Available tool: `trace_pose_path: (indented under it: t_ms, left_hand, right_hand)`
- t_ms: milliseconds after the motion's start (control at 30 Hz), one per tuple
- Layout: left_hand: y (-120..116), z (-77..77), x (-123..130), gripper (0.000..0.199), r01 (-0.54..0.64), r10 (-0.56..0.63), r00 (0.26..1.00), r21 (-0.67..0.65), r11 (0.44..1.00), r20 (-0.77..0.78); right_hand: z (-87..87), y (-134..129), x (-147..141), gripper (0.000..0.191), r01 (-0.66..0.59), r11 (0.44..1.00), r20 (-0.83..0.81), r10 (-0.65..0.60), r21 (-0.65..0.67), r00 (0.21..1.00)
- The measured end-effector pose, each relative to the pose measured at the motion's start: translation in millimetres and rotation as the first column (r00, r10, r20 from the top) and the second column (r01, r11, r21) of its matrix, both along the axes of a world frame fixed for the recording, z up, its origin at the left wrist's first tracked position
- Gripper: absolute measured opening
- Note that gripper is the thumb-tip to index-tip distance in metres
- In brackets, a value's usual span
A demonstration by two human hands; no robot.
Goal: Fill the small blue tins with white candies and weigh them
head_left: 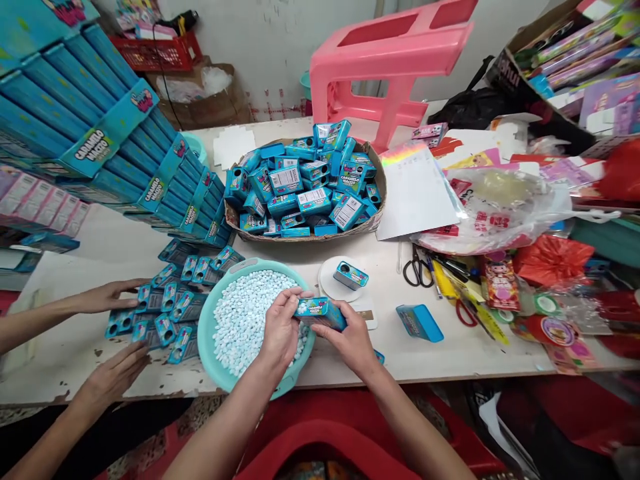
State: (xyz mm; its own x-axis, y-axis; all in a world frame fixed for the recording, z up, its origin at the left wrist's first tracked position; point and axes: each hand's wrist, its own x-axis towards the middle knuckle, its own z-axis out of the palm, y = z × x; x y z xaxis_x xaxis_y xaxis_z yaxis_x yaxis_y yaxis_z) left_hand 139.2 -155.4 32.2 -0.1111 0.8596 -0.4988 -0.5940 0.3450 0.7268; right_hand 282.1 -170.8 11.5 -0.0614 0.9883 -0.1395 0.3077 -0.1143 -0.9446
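Currently both hands closed on one box. Landmark: round mint-green plastic basin [206,347] full of small pale-blue pellets [240,320]. Below its near edge, a red plastic seat [320,430].

Small blue printed rectangular box [320,308] held above the basin's right rim, lying lengthwise. Left hand [281,327] pinches its left end, thumb against fingers; right hand [354,337] grips the other end, thumb along near side, fingers behind. Neither palm spread; gap only box-wide.

Left of basin: cluster of similar blue boxes [173,303], round holes showing in several; co-worker's two hands [114,333] at its edge.

Right of basin: white round-topped scale [327,283] bearing another blue box [351,275]; farther right, an open-ended blue carton [417,323] tipped on its side.

Beyond basin: brown cardboard tray [381,183] heaped with blue boxes. Behind that, rightward, pink plastic stool [395,33].
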Motion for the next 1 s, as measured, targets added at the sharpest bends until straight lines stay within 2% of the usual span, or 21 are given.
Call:
trace_pose_path:
  t_ms: [100,167,233,267,333,367,400,467,500,567,633,700,767,800,867,900,967,1000]
  left_hand:
    - [2,-8.2,-7,0.026,-0.068,0.068,0.998,-0.005,0.998,-0.012]
    - [5,-17.9,-16,0.026,-0.094,0.093,0.993,-0.014,0.995,-0.075]
    - [6,-27.7,-30,0.025,-0.076,0.069,0.961,-0.014,0.997,-0.266]
    - [5,-31.2,-37,0.024,-0.039,0.028,0.913,-0.019,0.999,-0.407]
    - [3,-32.6,-50,0.028,0.096,-0.101,0.748,-0.044,0.994,-0.656]
    - [1,-29.8,-54,0.034,0.193,-0.172,0.676,-0.053,0.98,-0.717]
    - [-1,-24.9,-56,0.043,0.306,-0.243,0.635,-0.05,0.951,-0.733]
    - [-5,-10.6,-54,0.058,0.525,-0.387,0.617,-0.008,0.851,-0.685]
    - [-6,-2.7,-50,0.061,0.598,-0.443,0.609,0.013,0.801,-0.658]
    - [-8,11.7,-39,0.056,0.653,-0.482,0.58,0.022,0.757,-0.656]
    - [-9,23.5,-33,0.041,0.619,-0.433,0.543,-0.006,0.785,-0.72]
    - [-16,34.8,-41,0.03,0.507,-0.344,0.485,-0.062,0.86,-0.804]
    - [-33,47.5,-70,0.032,0.307,-0.274,0.4,-0.154,0.939,-0.875]
    - [-47,53.8,-91,0.037,0.194,-0.267,0.349,-0.209,0.958,-0.898]
    - [-85,62.2,-139,0.043,0.01,-0.328,0.253,-0.336,0.942,-0.91]
    - [-107,62.3,-163,0.043,-0.013,-0.413,0.221,-0.426,0.905,-0.884]
    - [-150,49.4,-202,0.037,-0.078,-0.559,0.197,-0.581,0.81,-0.806]
    - [-168,35.8,-215,0.035,-0.131,-0.592,0.197,-0.62,0.774,-0.781]
  right_hand:
    - [-0.2,-1,-6,0.037,0.031,0.998,-0.054,-0.033,-0.052,0.998]
    - [-2.5,-3,-7,0.038,0.04,0.996,-0.098,-0.048,-0.077,0.994]
    - [-6.8,-5,-7,0.038,0.041,0.995,-0.188,-0.057,-0.092,0.981]
    - [-9.5,-6,-6,0.038,0.044,0.994,-0.243,-0.067,-0.097,0.968]
    - [-14.9,-6,-6,0.038,0.051,0.993,-0.333,-0.084,-0.109,0.939]
    - [-17.3,-6,-6,0.037,0.048,0.992,-0.361,-0.087,-0.114,0.929]
    - [-19.2,-5,-6,0.037,0.045,0.992,-0.376,-0.086,-0.117,0.923]
    - [-21.8,-5,-8,0.037,0.025,0.993,-0.39,-0.068,-0.114,0.918]
    - [-22.5,-5,-10,0.037,0.01,0.994,-0.401,-0.054,-0.111,0.914]
    - [-23.1,-6,-15,0.036,-0.03,0.994,-0.421,-0.015,-0.102,0.907]
    - [-23.3,-7,-18,0.04,-0.053,0.996,-0.422,0.015,-0.078,0.906]
    - [-23.5,-9,-18,0.05,-0.021,0.999,-0.398,0.001,-0.045,0.918]
    - [-23.7,-10,-13,0.054,0.015,0.999,-0.373,-0.025,-0.03,0.928]
    - [-24.0,-10,-8,0.051,0.017,0.999,-0.368,-0.03,-0.04,0.929]
    - [-25.2,-11,1,0.042,-0.005,0.997,-0.36,-0.022,-0.075,0.933]
    - [-26.0,-12,5,0.039,-0.01,0.996,-0.353,-0.024,-0.093,0.935]
    - [-26.8,-10,5,0.037,0.006,0.994,-0.34,-0.044,-0.112,0.939]
    - [-26.2,-8,1,0.039,0.021,0.994,-0.347,-0.058,-0.11,0.936]
